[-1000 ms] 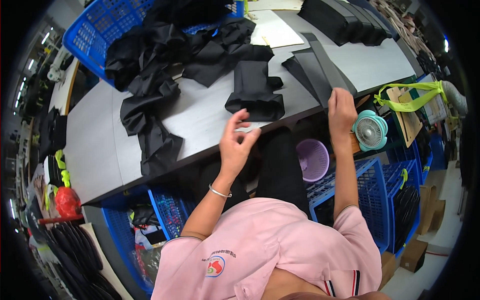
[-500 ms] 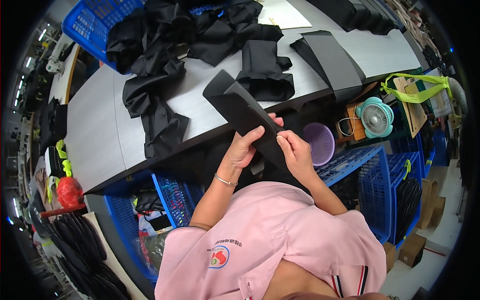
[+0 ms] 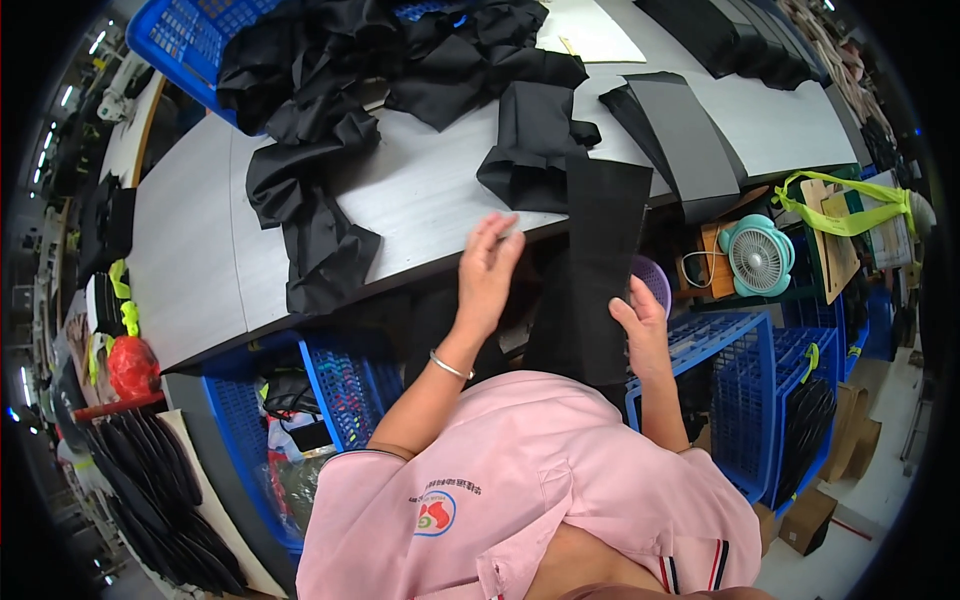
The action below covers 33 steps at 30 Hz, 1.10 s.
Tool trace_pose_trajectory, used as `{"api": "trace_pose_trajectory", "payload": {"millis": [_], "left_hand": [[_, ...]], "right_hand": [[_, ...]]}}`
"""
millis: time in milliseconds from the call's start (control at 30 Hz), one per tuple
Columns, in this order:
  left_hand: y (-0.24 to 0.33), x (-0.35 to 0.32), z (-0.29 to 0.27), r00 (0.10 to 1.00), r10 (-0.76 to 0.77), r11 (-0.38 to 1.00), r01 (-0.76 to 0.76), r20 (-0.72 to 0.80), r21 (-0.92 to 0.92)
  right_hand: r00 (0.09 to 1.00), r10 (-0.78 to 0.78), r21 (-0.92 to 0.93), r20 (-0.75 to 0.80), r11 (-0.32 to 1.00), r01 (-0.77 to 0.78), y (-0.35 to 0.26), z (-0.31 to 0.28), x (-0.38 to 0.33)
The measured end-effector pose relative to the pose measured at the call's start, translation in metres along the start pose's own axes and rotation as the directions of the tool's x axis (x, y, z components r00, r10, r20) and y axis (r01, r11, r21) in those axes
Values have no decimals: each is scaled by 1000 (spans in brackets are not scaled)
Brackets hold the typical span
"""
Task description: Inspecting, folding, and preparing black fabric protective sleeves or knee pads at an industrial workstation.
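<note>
Head view: right hand (image 3: 640,325) grips the lower edge of a black panel (image 3: 595,270), fingers clamped on it. Panel hangs from table (image 3: 190,270) edge down toward lap. Left hand (image 3: 487,270) beside it, fingers together, flat. Beyond: folded black fabric (image 3: 535,145).

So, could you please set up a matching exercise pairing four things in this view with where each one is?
Things:
1. long black fabric panel
2. teal desk fan
3. red bag
4. silver bangle

Places:
a. on the left hand's wrist
b. low at the far left, beyond the table's end
c. hanging over the table's front edge, by the right hand
d. below the table, to the right

Pairs: 1-c, 2-d, 3-b, 4-a
</note>
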<state>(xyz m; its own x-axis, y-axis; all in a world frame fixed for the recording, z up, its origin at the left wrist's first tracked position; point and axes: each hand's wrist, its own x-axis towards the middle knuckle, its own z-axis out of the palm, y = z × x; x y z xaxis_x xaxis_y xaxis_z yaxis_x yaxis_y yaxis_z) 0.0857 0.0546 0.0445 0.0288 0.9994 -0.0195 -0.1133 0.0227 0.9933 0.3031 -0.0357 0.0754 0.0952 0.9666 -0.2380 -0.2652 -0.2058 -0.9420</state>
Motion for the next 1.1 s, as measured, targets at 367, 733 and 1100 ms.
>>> {"api": "trace_pose_trajectory", "payload": {"millis": [367, 733, 1100], "left_hand": [[-5, 82, 13, 940, 341, 880, -317, -7, 353], [24, 68, 33, 771, 607, 514, -566, 193, 644], [46, 0, 28, 604, 406, 520, -770, 686, 370]], "right_hand": [[983, 82, -94, 162, 993, -67, -5, -14, 28], [861, -436, -963, 261, -56, 264, -19, 34, 37], [963, -261, -509, -65, 839, 193, 26, 27, 92]]}}
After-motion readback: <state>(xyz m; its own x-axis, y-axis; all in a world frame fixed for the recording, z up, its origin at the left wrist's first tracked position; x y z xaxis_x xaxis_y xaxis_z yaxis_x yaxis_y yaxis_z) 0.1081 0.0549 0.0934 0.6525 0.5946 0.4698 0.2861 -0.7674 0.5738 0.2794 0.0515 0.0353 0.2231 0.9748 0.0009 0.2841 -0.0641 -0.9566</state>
